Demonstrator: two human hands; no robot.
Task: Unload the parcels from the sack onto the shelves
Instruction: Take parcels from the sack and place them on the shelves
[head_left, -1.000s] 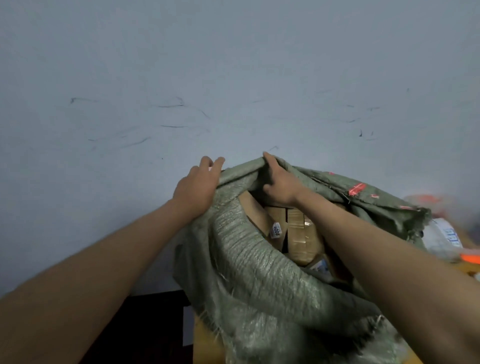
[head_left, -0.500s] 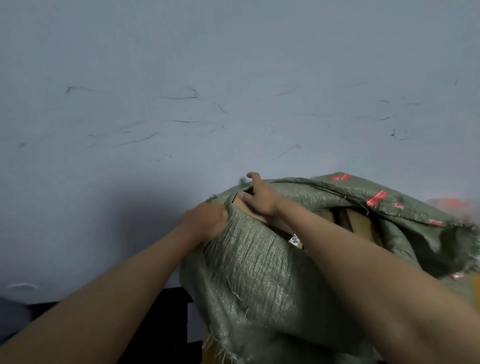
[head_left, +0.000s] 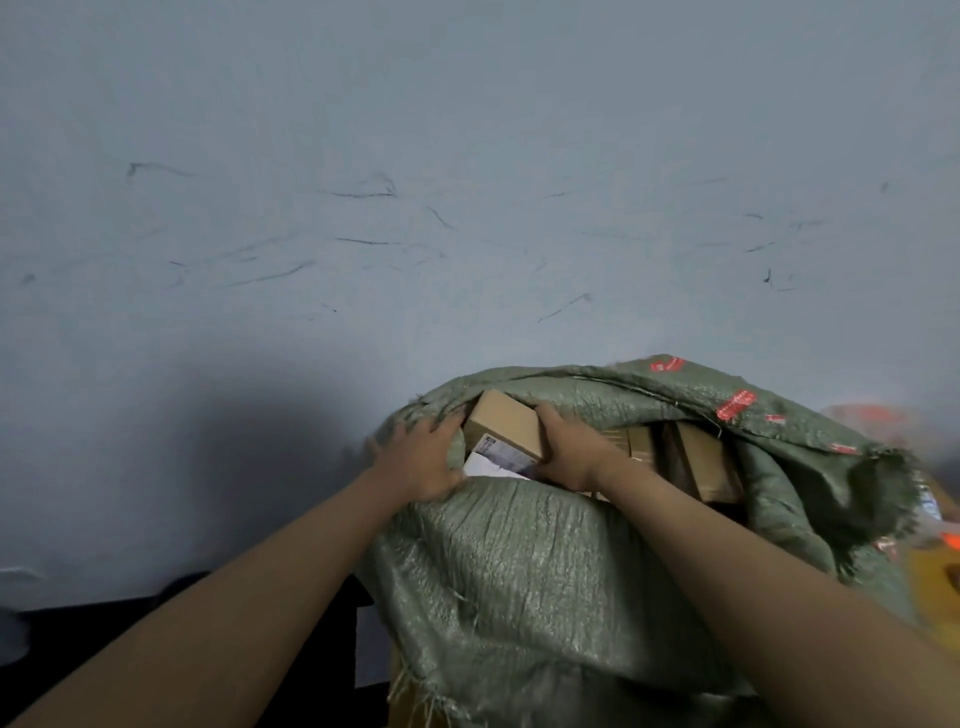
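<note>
A green woven sack (head_left: 524, 582) with red markings stands open against the wall, its mouth facing me. Inside it lie several brown cardboard parcels (head_left: 701, 462). My right hand (head_left: 569, 454) grips one small brown box (head_left: 506, 426) with a white label at the left side of the mouth. My left hand (head_left: 421, 457) presses down the sack's left rim beside that box, fingers spread over the fabric. A white flat parcel (head_left: 488, 467) shows just under the box.
A scuffed pale blue wall (head_left: 467, 208) fills the view behind the sack. A dark surface (head_left: 130, 639) lies at the lower left. Orange and yellow items (head_left: 935, 566), blurred, sit at the right edge behind the sack.
My right hand has moved from the sack's rim onto the small box and taken hold of it. My left hand has pushed the rim down and to the left, baring the box.
</note>
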